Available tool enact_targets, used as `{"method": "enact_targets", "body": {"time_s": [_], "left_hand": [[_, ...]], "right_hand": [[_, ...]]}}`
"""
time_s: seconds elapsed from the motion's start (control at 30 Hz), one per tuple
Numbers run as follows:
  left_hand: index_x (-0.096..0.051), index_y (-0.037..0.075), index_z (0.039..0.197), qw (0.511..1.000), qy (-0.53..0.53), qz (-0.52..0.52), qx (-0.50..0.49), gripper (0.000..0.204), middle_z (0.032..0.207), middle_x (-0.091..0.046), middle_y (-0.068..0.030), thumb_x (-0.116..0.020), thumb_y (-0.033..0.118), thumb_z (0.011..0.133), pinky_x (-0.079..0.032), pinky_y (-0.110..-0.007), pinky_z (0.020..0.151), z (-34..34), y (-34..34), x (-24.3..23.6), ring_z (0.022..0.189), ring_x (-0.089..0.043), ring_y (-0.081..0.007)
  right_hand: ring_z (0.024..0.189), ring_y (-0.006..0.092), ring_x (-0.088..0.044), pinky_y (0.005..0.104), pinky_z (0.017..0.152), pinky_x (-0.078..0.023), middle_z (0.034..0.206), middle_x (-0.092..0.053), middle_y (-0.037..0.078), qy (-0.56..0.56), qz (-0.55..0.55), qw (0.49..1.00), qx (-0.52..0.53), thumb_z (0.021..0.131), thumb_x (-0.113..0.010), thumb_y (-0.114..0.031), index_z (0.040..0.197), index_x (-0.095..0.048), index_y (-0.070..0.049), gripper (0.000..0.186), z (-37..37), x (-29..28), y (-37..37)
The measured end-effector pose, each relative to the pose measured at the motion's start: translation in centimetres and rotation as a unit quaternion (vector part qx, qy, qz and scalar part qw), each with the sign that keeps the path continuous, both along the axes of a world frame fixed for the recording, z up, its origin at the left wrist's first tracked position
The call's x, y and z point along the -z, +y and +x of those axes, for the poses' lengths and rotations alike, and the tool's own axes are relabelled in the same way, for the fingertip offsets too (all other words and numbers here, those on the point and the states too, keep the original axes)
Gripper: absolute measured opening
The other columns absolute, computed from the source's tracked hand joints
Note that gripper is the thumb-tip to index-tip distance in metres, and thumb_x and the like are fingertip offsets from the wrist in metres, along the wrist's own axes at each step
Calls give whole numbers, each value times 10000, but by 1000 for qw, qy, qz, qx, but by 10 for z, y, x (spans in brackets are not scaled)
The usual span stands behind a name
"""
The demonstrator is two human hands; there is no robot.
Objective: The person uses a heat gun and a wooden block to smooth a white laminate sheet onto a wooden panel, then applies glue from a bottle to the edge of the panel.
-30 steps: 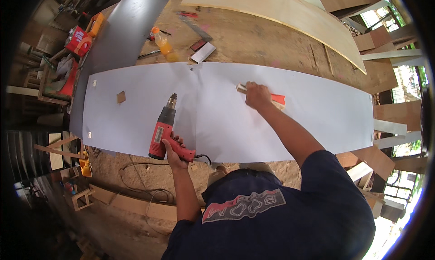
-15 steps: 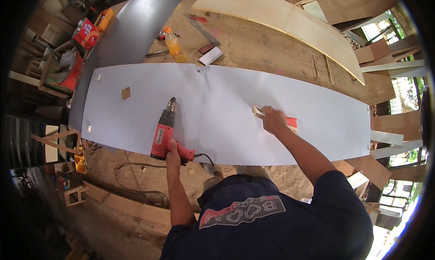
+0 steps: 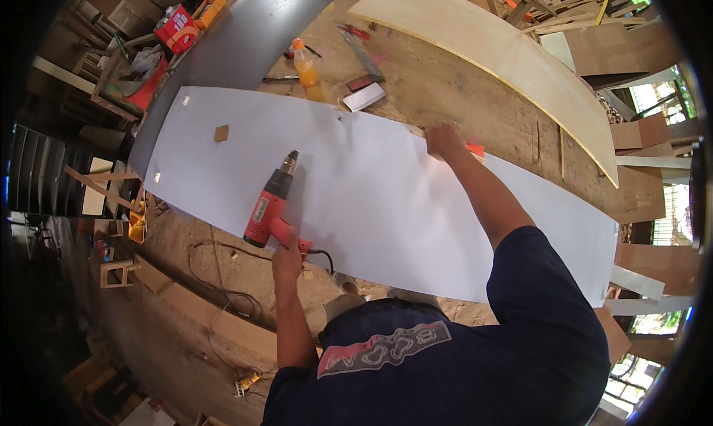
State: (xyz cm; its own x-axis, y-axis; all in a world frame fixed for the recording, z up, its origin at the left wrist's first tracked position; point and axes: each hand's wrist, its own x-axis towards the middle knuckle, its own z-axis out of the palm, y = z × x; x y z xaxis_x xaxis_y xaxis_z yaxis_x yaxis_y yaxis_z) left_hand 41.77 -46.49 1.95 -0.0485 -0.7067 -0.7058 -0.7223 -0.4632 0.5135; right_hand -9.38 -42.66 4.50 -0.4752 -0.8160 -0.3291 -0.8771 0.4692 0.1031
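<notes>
My left hand (image 3: 287, 259) is wrapped round the handle of a red and black heat gun (image 3: 261, 216), over the near edge of a long white sheet (image 3: 371, 218). The gun's metal nozzle points away from me, above the sheet. At the far edge of the sheet, my right hand (image 3: 445, 143) is closed on a flat wooden block with an orange-red end (image 3: 475, 151). My fingers hide most of this block. A small brown square piece (image 3: 221, 133) lies on the sheet's left part.
Beyond the sheet stand an orange drink bottle (image 3: 305, 68) and a small white box (image 3: 364, 97). A long plywood panel (image 3: 512, 58) lies farther back. At the left are a shiny grey sheet (image 3: 223, 54) and a red can (image 3: 177, 29). A cord (image 3: 223, 292) trails on the floor.
My right hand has slid the block away from me, from mid-sheet to the far edge. My left hand still holds the heat gun, nozzle tilted slightly more right. The view has turned somewhat.
</notes>
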Motion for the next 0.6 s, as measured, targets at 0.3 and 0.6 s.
{"method": "enact_targets", "body": {"time_s": [0.3, 0.6], "left_hand": [[-640, 6, 1086, 969, 120, -139, -166, 818, 868, -641, -69, -379, 782, 1069, -499, -330, 603, 2, 43, 13, 685, -618, -156], [-588, -12, 1095, 811, 64, -474, -337, 452, 1017, -555, -98, -525, 436, 1117, -477, -350, 834, -32, 106, 26, 908, -547, -195]], "right_hand": [[1035, 375, -730, 521, 923, -566, 1158, -730, 123, -99, -32, 989, -101, 921, -602, -133, 1247, -676, -136, 334, 3, -5, 129], [1054, 421, -724, 524, 927, -569, 1056, -752, 212, -63, -100, 985, -127, 913, -590, -86, 1177, -687, -97, 282, -25, 8, 12]]}}
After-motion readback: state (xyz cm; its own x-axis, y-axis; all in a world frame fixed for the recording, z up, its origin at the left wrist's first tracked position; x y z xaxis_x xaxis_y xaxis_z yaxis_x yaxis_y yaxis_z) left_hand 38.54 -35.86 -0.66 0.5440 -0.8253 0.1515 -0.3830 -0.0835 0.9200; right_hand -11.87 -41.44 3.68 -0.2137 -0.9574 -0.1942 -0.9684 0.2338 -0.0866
